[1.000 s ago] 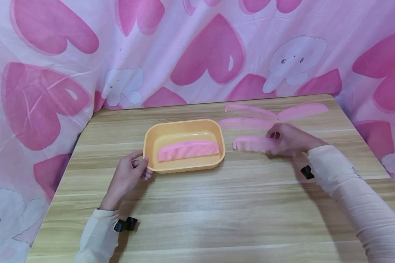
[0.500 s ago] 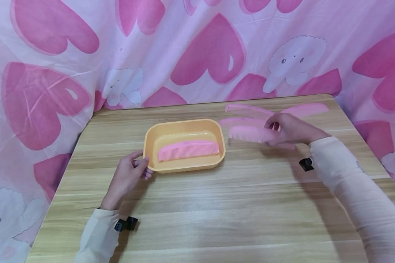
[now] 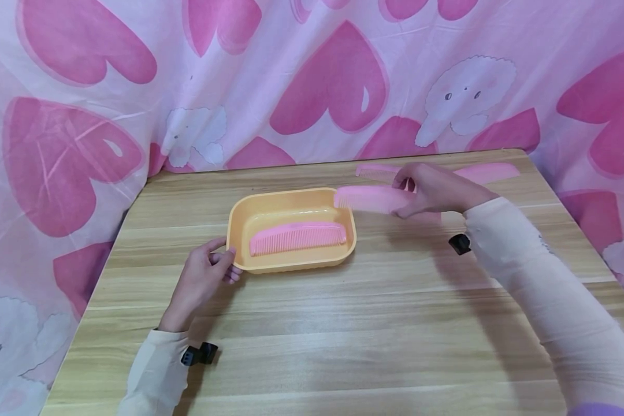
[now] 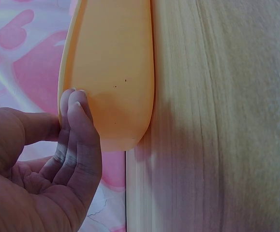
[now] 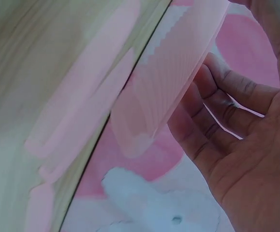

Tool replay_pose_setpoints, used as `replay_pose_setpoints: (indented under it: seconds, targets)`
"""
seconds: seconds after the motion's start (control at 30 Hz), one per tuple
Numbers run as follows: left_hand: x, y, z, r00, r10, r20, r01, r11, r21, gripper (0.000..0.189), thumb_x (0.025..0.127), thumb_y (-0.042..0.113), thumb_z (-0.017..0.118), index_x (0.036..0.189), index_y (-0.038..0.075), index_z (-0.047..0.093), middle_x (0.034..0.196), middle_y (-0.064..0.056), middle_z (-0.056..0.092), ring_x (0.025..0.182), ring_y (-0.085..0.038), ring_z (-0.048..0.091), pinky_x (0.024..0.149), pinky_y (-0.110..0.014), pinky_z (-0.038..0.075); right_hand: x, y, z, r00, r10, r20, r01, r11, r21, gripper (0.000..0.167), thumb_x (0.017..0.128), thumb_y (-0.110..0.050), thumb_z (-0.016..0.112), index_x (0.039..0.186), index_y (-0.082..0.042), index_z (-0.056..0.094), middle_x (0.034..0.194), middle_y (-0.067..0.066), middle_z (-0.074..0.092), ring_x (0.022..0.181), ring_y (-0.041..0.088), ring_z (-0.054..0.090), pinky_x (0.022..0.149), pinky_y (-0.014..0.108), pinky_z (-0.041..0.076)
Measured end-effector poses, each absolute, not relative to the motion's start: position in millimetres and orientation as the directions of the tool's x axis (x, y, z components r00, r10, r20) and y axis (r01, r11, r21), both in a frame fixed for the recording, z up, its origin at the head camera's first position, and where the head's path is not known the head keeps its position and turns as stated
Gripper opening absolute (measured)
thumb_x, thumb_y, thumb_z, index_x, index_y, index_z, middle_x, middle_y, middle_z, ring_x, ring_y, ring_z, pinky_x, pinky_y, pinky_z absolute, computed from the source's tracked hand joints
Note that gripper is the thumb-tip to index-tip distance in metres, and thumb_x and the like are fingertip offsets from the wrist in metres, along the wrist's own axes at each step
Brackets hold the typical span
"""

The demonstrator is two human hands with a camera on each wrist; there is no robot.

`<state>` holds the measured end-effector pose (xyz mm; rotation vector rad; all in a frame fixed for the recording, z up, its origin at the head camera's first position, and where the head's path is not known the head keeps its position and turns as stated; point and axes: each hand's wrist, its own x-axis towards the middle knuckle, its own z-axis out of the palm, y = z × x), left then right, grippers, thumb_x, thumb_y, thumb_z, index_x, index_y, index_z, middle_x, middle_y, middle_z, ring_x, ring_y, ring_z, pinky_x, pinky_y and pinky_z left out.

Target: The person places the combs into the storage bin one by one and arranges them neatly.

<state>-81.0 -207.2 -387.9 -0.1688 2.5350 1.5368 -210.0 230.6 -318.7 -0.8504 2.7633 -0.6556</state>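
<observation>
A yellow-orange tray (image 3: 291, 269) stands on the wooden table, with one pink comb (image 3: 297, 238) lying in it. My left hand (image 3: 201, 280) pinches the tray's near-left corner; in the left wrist view the thumb is at the rim and the fingers lie along the outer wall. Up above the table, my right hand (image 3: 437, 188) holds another pink comb (image 3: 369, 198) level, teeth down. Its left end overlaps the tray's right rim in the head view. The right wrist view shows this held comb (image 5: 169, 72) between thumb and fingers.
Behind the right hand, more pink combs lie near the table's back edge: a comb (image 3: 377, 171) partly covered by the hand, and a comb (image 3: 491, 172) at the far right. A pink heart-patterned curtain (image 3: 327, 81) hangs behind the table (image 3: 317, 346).
The right hand has lifted the comb off the table and carried it left and back, up to the tray's right rim. The left hand and the tray have stayed in place.
</observation>
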Motion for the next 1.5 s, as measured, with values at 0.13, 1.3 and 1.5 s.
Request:
replay_pose_setpoints:
  seconds: [0.13, 1.3, 1.5]
  targets:
    - [-81, -207, -387, -0.978, -0.011, -0.208, -0.189, 0.465, 0.865, 0.043, 0.106, 0.013, 0.053, 0.144, -0.006, 0.047, 0.080, -0.014, 0.071, 0.067, -0.018, 0.069, 0.062, -0.030, 0.062, -213, 213, -315, -0.808, -0.588, -0.037, -0.513, 0.733, -0.447, 0.045, 0.071, -0.026, 0.090, 0.101, 0.000, 0.070, 0.093, 0.007, 0.066, 0.088, 0.022, 0.059, 0.078, 0.038, 0.053]
    - [-81, -206, -384, -0.973, -0.015, -0.230, -0.213, 0.434, 0.875, 0.046, 0.107, 0.013, 0.052, 0.146, -0.008, 0.043, 0.079, -0.013, 0.071, 0.067, -0.015, 0.068, 0.061, -0.028, 0.062, -218, 78, -326, -0.675, -0.721, -0.156, -0.623, 0.670, -0.404, 0.044, 0.071, -0.034, 0.089, 0.092, -0.003, 0.066, 0.085, 0.005, 0.056, 0.078, 0.018, 0.047, 0.067, 0.030, 0.042]
    - [-81, -207, -385, -0.975, -0.009, -0.222, -0.204, 0.436, 0.877, 0.046, 0.107, 0.013, 0.052, 0.146, -0.008, 0.043, 0.079, -0.013, 0.071, 0.066, -0.015, 0.068, 0.061, -0.028, 0.061, -217, 70, -336, -0.688, -0.705, -0.172, -0.623, 0.695, -0.358, 0.047, 0.070, -0.039, 0.090, 0.095, -0.006, 0.068, 0.090, 0.003, 0.060, 0.080, 0.017, 0.051, 0.068, 0.029, 0.046]
